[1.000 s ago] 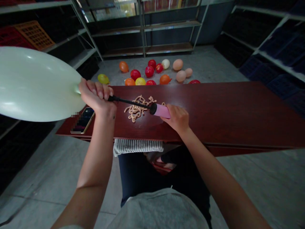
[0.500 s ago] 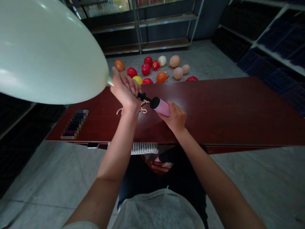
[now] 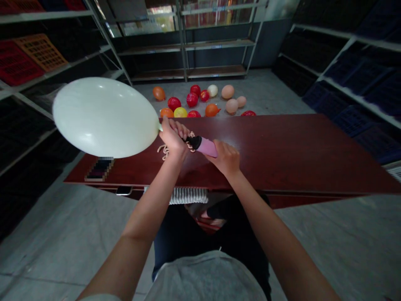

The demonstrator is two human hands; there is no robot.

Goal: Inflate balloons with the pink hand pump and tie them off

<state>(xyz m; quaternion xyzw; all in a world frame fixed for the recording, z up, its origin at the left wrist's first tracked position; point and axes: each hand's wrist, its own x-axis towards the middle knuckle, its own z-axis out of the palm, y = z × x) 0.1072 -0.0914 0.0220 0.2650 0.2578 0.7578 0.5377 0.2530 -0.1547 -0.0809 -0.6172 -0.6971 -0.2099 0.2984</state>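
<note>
My left hand (image 3: pixel 174 136) is closed at the neck of a large, pale green inflated balloon (image 3: pixel 106 118), which extends to the left above the table. The same hand is also around the black end of a balloon hand pump (image 3: pixel 207 147). My right hand (image 3: pixel 226 159) is wrapped around the pump's pink barrel. Little of the black rod shows between the barrel and my left hand. Loose beige uninflated balloons (image 3: pixel 163 151) lie on the table beneath my left hand, partly hidden by it.
A dark red wooden table (image 3: pixel 291 154) spans the space before me, with a pixelated phone-like object (image 3: pixel 99 169) at its left. Several small balloons (image 3: pixel 192 99) lie on the floor beyond. Metal shelves (image 3: pixel 216 45) stand behind, and crates (image 3: pixel 354 106) fill the right-hand racks.
The balloon has moved down and away from the camera and looks smaller in view. My hands have come closer together, with the pump's rod pushed into its barrel. The view has tilted up slightly.
</note>
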